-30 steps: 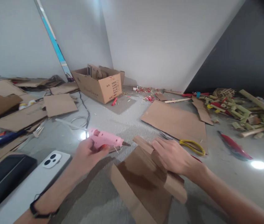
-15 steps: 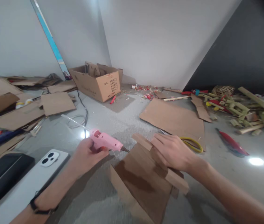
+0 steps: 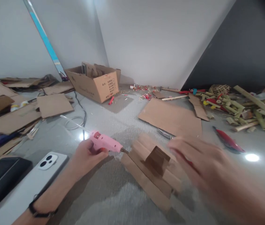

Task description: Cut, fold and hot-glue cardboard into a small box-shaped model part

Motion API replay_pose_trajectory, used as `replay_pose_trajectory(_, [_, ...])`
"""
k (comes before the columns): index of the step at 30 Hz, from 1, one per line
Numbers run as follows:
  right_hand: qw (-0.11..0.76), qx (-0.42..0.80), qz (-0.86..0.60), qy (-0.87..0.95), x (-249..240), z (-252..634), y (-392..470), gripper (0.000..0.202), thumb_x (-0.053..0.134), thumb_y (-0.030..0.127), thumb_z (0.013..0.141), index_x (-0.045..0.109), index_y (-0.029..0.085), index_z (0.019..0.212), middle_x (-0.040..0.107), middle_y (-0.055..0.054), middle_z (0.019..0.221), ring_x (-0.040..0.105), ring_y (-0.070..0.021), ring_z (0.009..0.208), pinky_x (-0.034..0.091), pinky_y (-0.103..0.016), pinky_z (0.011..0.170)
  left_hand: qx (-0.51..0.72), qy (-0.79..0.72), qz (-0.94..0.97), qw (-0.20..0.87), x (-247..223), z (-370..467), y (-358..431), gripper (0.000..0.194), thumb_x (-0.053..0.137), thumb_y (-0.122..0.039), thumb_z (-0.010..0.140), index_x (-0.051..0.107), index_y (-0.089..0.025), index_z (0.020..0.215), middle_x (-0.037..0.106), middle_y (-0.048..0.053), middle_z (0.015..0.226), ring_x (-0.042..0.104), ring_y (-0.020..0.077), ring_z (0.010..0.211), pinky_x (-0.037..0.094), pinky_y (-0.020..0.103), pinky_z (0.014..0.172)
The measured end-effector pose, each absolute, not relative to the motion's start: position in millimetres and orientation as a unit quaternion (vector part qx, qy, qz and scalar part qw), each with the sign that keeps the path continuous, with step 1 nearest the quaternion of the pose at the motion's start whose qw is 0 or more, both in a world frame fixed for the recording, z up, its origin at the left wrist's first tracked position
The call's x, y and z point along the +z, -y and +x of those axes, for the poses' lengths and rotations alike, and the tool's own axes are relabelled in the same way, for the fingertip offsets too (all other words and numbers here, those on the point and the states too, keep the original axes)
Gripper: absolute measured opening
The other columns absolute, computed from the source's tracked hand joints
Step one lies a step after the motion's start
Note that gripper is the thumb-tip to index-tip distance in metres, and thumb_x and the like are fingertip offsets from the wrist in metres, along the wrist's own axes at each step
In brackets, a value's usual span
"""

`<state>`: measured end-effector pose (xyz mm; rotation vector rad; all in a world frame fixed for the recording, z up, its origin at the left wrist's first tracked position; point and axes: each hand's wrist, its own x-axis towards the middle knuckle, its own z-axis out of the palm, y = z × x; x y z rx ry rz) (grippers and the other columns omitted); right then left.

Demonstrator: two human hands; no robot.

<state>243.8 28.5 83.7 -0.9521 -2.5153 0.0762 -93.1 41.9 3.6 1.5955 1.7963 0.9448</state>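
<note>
Head view shows two hands over one grey desk (image 3: 113,123). The left hand (image 3: 85,157) is closed round the grip of one pink glue gun (image 3: 106,143), one clear stick (image 3: 72,122) poking from its rear. Its nozzle points at one folded cardboard piece (image 3: 146,184) near the middle of the desk; whether they touch is hard to tell. The right hand (image 3: 207,162) is blurred, fingers bent, just right of that piece; I cannot tell how far open it is or if it holds the bit of red showing beneath it. Some metal blades (image 3: 166,134) lie beside it, their rear end hidden.

One phone (image 3: 29,187) shows two lenses, its lower end cut off, beside one black case (image 3: 3,184), also cropped. One box (image 3: 106,87) stands toward the desk's far edge. Bamboo pieces (image 3: 263,120) overlap too much to count toward the right edge.
</note>
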Motion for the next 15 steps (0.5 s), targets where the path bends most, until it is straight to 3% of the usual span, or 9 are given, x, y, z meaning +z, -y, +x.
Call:
replay_pose_trajectory(3, [0.186,0.058,-0.348,0.917,60.9,223.7,9.2,0.009,0.056,0.031,0.097,0.065,0.030,0.101,0.073,-0.007,0.092,0.069,-0.0279,0.080,0.054,-0.041,0.061,0.363,-0.675,0.580,0.275,2.2,-92.7,-42.2,0.023,0.061,-0.037,0.064,0.044,-0.022,0.063,0.037,-0.008,0.055,0.033,0.0102,0.051,0.026,0.023,0.048])
replay_pose_trajectory(5, [0.181,0.059,-0.422,0.886,34.6,210.2,19.8,0.018,0.069,0.040,0.089,0.065,0.025,0.099,0.073,-0.009,0.089,0.069,-0.0301,0.074,0.054,-0.043,0.055,0.368,-0.674,0.580,0.272,2.3,-92.5,-42.5,0.023,0.062,-0.037,0.063,0.044,-0.022,0.060,0.036,-0.008,0.053,0.033,0.0102,0.049,0.025,0.023,0.047])
replay_pose_trajectory(7, [0.156,0.092,-0.461,0.869,12.4,202.6,18.1,0.020,0.074,0.035,0.084,0.066,0.023,0.096,0.074,-0.010,0.095,0.071,-0.0329,0.083,0.058,-0.046,0.065,0.373,-0.665,0.590,0.264,3.9,-91.8,-42.6,0.023,0.062,-0.037,0.063,0.045,-0.023,0.059,0.036,-0.008,0.052,0.033,0.0104,0.048,0.026,0.024,0.047])
replay_pose_trajectory(10, [0.148,0.173,-0.467,0.855,0.1,205.4,3.9,0.007,0.065,0.018,0.090,0.068,0.021,0.096,0.074,-0.007,0.096,0.071,-0.0281,0.089,0.059,-0.042,0.073,0.382,-0.655,0.600,0.255,8.1,-89.5,-41.9,0.020,0.061,-0.037,0.062,0.047,-0.023,0.060,0.036,-0.008,0.051,0.033,0.0106,0.047,0.026,0.024,0.046])
replay_pose_trajectory(15, [0.202,0.160,-0.407,0.877,6.7,225.4,-12.7,0.028,0.047,0.015,0.100,0.068,0.021,0.118,0.071,-0.010,0.108,0.070,-0.0252,0.093,0.057,-0.038,0.078,0.382,-0.652,0.600,0.261,10.3,-87.1,-41.7,0.020,0.062,-0.037,0.060,0.047,-0.024,0.058,0.035,-0.008,0.049,0.032,0.0105,0.045,0.024,0.024,0.044])
